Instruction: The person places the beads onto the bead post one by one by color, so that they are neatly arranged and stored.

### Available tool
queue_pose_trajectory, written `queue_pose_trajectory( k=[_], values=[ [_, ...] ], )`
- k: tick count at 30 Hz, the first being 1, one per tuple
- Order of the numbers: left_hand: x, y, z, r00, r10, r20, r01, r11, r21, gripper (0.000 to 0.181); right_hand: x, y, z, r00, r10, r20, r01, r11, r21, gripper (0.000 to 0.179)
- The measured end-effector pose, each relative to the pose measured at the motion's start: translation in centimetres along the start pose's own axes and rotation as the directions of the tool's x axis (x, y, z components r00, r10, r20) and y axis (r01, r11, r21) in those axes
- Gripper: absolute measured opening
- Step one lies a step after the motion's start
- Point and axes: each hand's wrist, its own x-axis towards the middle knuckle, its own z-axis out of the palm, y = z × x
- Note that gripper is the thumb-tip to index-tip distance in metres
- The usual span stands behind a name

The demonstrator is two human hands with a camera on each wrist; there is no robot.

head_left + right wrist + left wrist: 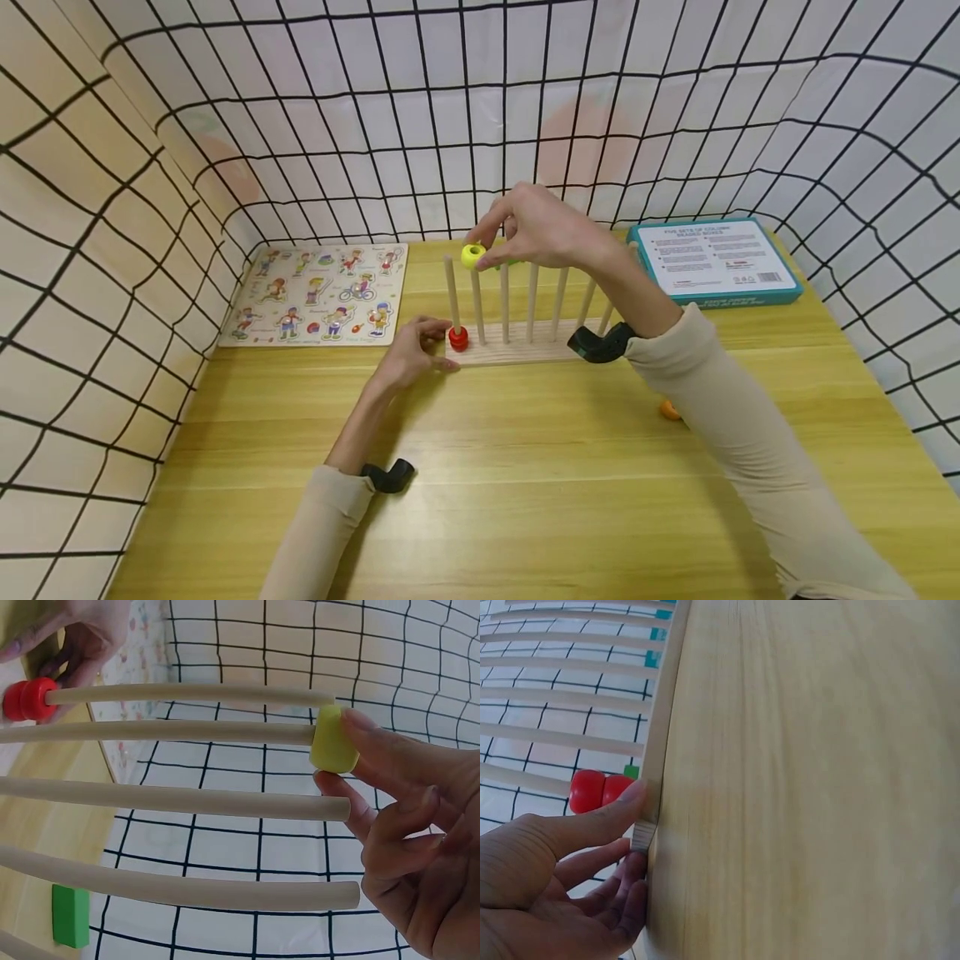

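Right hand (542, 227) pinches a yellow bead (468, 260) at the tip of the second peg (478, 307) in the head view; left hand (409, 352) grips the wooden base (517, 355). Left wrist: glossy, rounded red beads (587, 792) near the base's squared end. Right wrist: the bead looks light, rigid, smooth, best pinched by its sides.

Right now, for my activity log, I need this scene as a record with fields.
Left hand: holds wooden base at left end
Right hand: pinches yellow bead at tip of second peg from left
Leftmost peg: two red beads at foot
Left of base: picture board
Right, farther back: teal box
Beside right sleeve: orange piece
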Motion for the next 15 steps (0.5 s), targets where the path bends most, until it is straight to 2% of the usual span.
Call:
queue_pose_trajectory(
  k=[8,15],
  values=[
    [-0.01,0.02,-0.06,1.000,-0.002,0.001,0.002,1.000,0.005,0.072,0.11,0.30,0.37,1.000,0.020,0.009,-0.021,0.999,0.025,0.028],
    [-0.01,-0.16,-0.28,1.000,0.012,0.004,-0.012,1.000,0.018,0.071,-0.57,0.61,0.01,0.999,0.022,-0.047,-0.019,0.998,0.059,0.030]
  ],
)
